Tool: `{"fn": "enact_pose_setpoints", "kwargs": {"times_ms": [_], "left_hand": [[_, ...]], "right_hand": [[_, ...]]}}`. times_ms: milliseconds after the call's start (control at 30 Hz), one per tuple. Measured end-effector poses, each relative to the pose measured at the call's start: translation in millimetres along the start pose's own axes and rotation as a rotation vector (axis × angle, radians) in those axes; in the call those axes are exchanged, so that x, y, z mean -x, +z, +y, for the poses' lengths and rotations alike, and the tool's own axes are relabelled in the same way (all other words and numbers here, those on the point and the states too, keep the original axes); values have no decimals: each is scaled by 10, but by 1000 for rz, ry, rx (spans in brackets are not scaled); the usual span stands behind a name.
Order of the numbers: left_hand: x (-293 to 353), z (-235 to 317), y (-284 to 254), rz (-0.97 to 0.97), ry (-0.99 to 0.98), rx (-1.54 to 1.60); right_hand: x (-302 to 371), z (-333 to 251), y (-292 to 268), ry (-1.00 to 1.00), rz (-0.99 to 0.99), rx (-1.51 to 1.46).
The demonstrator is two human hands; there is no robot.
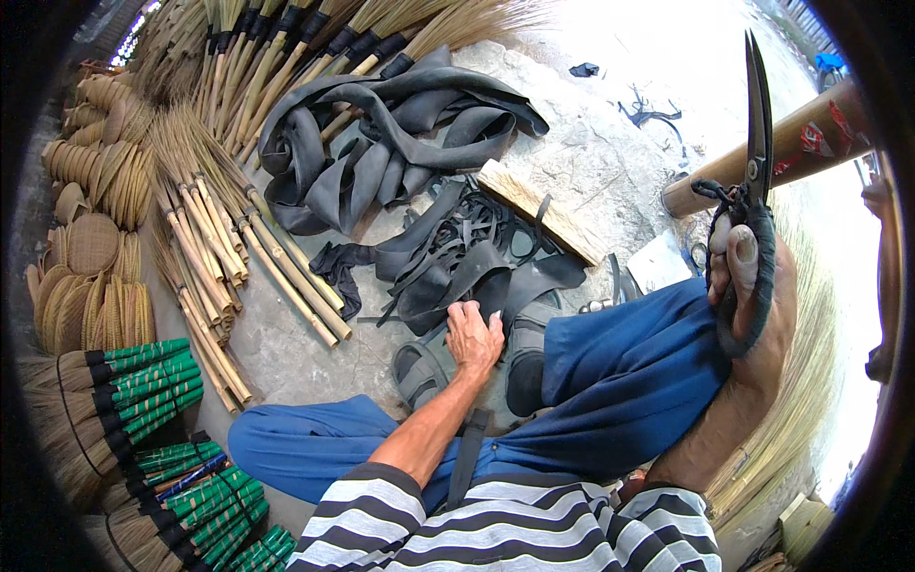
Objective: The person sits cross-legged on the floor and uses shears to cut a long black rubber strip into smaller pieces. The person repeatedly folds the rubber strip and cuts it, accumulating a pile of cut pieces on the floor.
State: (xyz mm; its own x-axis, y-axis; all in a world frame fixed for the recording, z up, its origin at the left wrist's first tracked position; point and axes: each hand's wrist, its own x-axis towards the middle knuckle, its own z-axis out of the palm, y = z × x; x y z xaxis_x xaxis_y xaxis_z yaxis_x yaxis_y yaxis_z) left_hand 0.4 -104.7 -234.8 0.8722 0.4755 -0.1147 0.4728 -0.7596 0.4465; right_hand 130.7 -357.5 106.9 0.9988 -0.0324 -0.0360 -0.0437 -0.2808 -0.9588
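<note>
My right hand point(762, 296) grips large scissors point(760, 143) by their dark wrapped handles. Their long dark blades point upward and lie nearly together. My left hand point(472, 338) reaches down between my feet, fingers curled on the near edge of a heap of cut black rubber strips point(477, 272). It appears to grip one strip there, though the fingertips are partly hidden. Behind the heap lies a tangle of wider black rubber bands point(372, 124). A wooden block point(538, 212) rests against the heap's right side.
Bundled brooms with bamboo handles point(205, 229) lie at the left, with more brooms point(286, 48) behind. Green-handled brooms point(157, 381) are stacked at near left, below woven pieces point(91, 238). A thick bamboo pole point(791, 148) stands out at the right, near loose straw point(805, 381).
</note>
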Motion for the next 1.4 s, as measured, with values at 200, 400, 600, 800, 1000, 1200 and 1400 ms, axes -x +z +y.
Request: {"fn": "enact_pose_setpoints", "kwargs": {"times_ms": [200, 400, 600, 800, 1000, 1200, 1400], "left_hand": [[-117, 321, 42, 10, -63, 29], [-208, 435, 169, -7, -137, 0], [-314, 140, 244, -73, -54, -41], [-335, -11, 265, -130, -168, -32], [-675, 381, -450, -63, -107, 651], [-684, 1088, -1892, -280, -2, 1717], [-514, 1274, -2952, -398, 150, 1684]], "right_hand": [[-24, -32, 73, -34, -6, 47], [-42, -172, 38, -16, -101, 68], [-51, -261, -39, 57, -105, 136], [-49, -217, -40, 30, -102, 137], [-69, -136, 4, -35, -97, 155], [-69, -158, 90, -50, -71, 203], [103, -358, 298, -127, -185, -11]]}}
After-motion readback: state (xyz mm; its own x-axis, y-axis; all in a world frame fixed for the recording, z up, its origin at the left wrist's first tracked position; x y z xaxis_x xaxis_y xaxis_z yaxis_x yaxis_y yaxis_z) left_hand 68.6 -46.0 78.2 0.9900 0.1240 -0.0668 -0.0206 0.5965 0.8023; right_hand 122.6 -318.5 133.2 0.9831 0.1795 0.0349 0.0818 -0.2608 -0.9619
